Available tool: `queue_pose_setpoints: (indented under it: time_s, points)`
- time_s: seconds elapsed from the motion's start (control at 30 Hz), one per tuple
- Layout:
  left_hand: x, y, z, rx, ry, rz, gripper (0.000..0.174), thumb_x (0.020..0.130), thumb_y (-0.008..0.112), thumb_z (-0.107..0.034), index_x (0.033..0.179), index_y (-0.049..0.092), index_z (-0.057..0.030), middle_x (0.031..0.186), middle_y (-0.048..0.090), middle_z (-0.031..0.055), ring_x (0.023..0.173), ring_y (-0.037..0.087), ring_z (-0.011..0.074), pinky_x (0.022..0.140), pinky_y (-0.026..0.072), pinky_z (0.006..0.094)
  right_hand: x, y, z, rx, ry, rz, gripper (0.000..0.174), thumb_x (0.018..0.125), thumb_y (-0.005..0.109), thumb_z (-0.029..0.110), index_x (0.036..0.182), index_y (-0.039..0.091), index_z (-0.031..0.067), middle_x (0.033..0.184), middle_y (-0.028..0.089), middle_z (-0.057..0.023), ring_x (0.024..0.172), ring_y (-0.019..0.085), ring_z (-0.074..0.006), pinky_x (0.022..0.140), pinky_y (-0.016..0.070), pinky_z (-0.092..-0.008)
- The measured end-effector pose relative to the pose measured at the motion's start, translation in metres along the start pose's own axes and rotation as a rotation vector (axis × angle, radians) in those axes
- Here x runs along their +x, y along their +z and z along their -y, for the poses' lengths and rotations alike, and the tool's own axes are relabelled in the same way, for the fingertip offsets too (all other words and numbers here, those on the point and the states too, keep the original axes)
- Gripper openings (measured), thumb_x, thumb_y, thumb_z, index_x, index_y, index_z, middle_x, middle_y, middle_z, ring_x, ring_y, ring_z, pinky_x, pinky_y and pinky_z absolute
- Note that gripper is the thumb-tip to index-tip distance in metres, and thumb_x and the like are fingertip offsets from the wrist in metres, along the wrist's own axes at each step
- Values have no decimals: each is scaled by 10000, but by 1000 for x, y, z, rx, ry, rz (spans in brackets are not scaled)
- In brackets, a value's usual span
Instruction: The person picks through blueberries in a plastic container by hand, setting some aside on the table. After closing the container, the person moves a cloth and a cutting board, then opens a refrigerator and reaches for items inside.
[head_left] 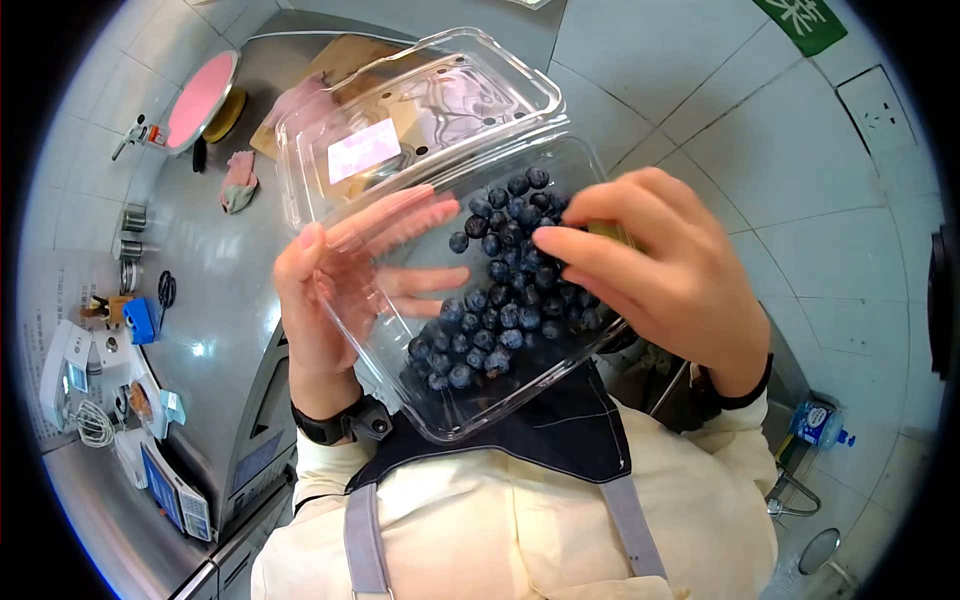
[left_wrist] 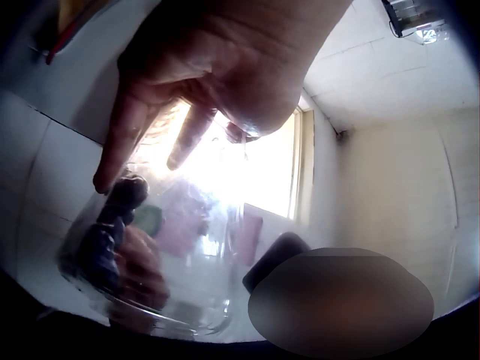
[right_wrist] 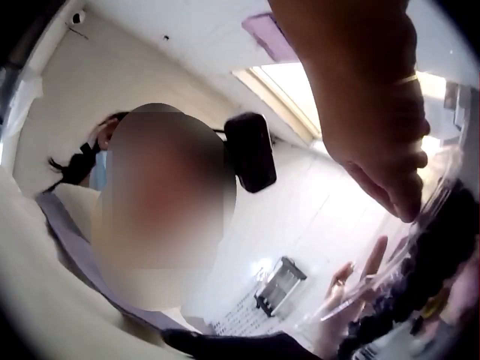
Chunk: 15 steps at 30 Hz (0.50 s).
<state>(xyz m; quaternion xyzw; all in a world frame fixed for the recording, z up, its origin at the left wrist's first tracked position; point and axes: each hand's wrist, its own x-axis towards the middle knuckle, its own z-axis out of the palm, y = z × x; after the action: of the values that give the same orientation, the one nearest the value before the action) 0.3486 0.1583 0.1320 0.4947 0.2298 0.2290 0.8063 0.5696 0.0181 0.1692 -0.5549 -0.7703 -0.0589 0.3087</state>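
A clear plastic clamshell box [head_left: 455, 432] is tilted in front of the person's chest, its hinged lid [head_left: 290, 185] folded back with a pale label [head_left: 364, 151] on it. Many blueberries [head_left: 510, 315] lie heaped along the box's right and lower side. My left hand [head_left: 325, 290] grips the box at its left side, thumb at the rim and fingers showing through the plastic. My right hand [head_left: 665, 270] reaches over the right rim, bent fingertips right at the upper blueberries. Whether a blueberry is pinched there, I cannot tell. The left wrist view shows blueberries [left_wrist: 105, 240] through the box wall.
Left of the box runs a steel counter [head_left: 215, 290] with a scale [head_left: 180, 490], black scissors [head_left: 167, 290], a blue block [head_left: 139, 320] and a cloth [head_left: 239, 182]. Farther back are a pink round turntable [head_left: 202, 100] and a wooden board [head_left: 350, 58]. A plastic bottle [head_left: 818, 424] stands low at right.
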Motion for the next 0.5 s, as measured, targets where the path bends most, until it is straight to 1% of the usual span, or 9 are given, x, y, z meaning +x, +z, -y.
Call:
queue_pose_setpoints:
  time_s: [0.07,0.1,0.23,0.3,0.33,0.4,0.43,0.47,0.5]
  points:
    - [-2,0,0,11,18,-17,830,877,333,-611,1347,415,68,1283,487,328,909,659,431,619,605,359,4,9,-2,-35,-15,126,251,648,743,53,882,654,57,917,602,-65,785,565,-237,670,456,-331]
    - [-4,-1,1,21,27,-38,831,878,333,-608,1344,413,75,1282,488,328,909,660,430,620,605,357,5,11,-3,-67,-47,139,236,649,743,42,861,640,57,896,600,-56,778,567,-240,666,456,-333]
    - [-10,-5,3,-6,51,-60,835,880,320,-607,1342,410,82,1281,491,325,908,662,422,630,605,354,9,8,-9,23,-57,51,225,660,722,0,856,621,44,891,613,-54,803,596,-224,704,473,-317]
    - [-14,-4,3,6,41,-84,832,882,309,-602,1346,407,82,1284,492,321,903,667,413,640,604,353,7,2,-12,412,20,-63,231,680,710,-63,881,629,19,924,640,-79,753,610,-231,681,486,-316]
    - [-15,-5,3,3,43,-94,832,882,309,-602,1346,407,82,1284,492,321,903,667,413,640,604,353,4,-1,-13,419,14,-58,231,680,710,-63,881,629,19,924,640,-79,753,610,-231,681,486,-316]
    - [-15,-7,3,33,54,-73,833,884,303,-599,1349,400,85,1279,498,317,901,669,407,654,604,357,-1,-6,-14,795,87,-28,248,691,694,-95,913,641,1,951,658,-100,706,618,-228,662,494,-315]
    - [-14,-7,3,34,54,-78,833,884,303,-599,1349,400,85,1279,498,317,901,669,407,654,604,357,3,-4,-11,715,54,-11,253,681,700,-76,910,646,18,927,637,-100,755,612,-233,662,496,-308]
    - [-13,-7,4,15,43,-81,833,884,304,-598,1351,395,86,1280,498,316,901,669,406,660,604,360,8,-2,-8,717,55,-12,253,681,700,-76,910,646,18,927,637,-100,755,612,-233,662,496,-308]
    - [-11,-8,5,-4,30,-82,833,884,306,-596,1352,390,87,1281,497,316,900,670,405,667,604,362,13,1,-4,507,-4,82,249,679,698,-57,908,648,27,914,622,-104,773,604,-238,659,496,-304]
